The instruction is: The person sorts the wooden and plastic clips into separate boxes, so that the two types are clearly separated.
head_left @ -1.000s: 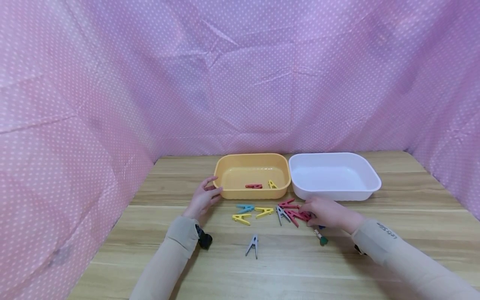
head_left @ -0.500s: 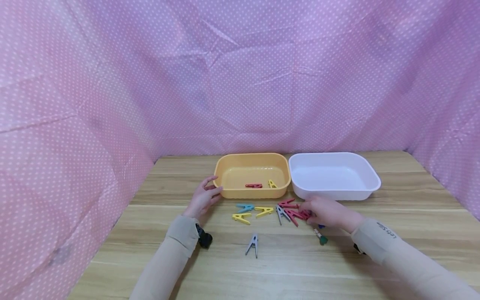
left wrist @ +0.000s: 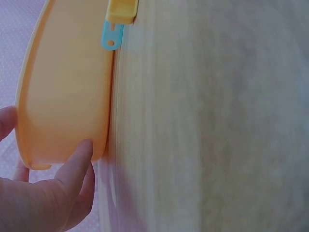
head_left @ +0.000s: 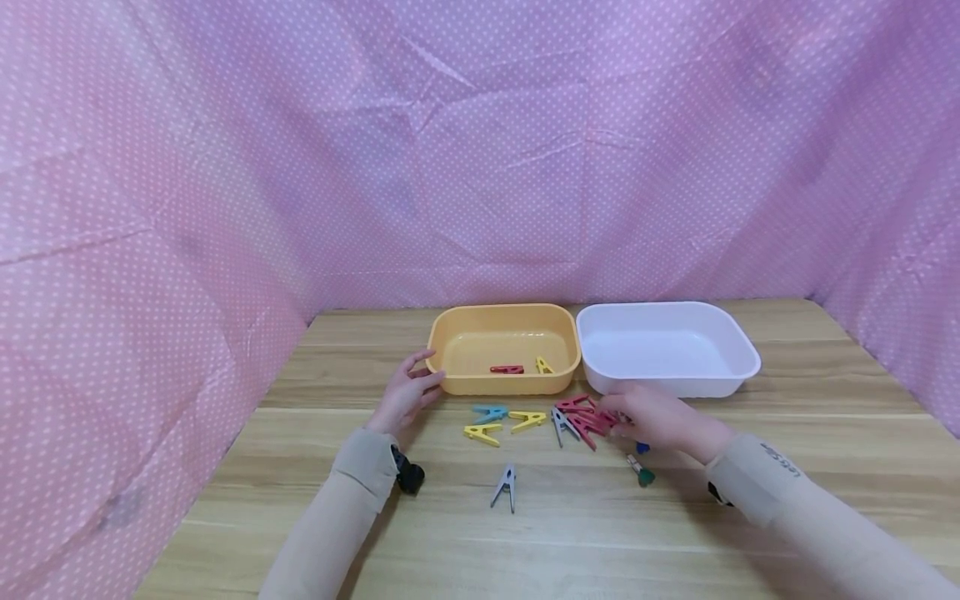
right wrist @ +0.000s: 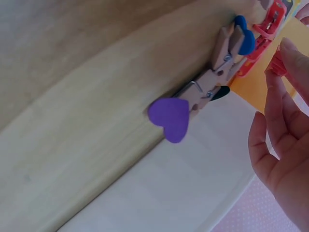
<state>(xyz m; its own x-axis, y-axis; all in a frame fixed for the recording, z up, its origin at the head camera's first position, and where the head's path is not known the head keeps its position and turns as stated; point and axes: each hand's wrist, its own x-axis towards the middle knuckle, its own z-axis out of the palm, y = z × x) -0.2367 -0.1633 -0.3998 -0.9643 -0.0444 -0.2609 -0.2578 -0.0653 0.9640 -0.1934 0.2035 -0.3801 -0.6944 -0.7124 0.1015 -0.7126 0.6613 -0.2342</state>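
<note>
My left hand [head_left: 405,398] grips the left end of the orange basin [head_left: 510,385]; in the left wrist view its thumb presses the outer wall while other fingers reach the rim. Inside that basin lie a red clothespin [head_left: 507,369] and a yellow one. My right hand [head_left: 660,418] is over the right side of a pile of red clothespins [head_left: 583,423], in front of the white basin [head_left: 697,387]. The right wrist view shows its thumb and forefinger pinching a red clothespin [right wrist: 276,65], mostly hidden by the fingers.
A blue clothespin [head_left: 491,413], two yellow ones and grey ones [head_left: 506,486] lie on the wooden table. Wooden clothespins with a purple heart [right wrist: 170,117], a blue heart [right wrist: 246,37] and a dark heart lie near the right hand. Pink dotted cloth [head_left: 487,167] hangs behind.
My right hand has risen slightly from the red pile, and the blue heart shows more below it. The left hand stays on the orange basin.
</note>
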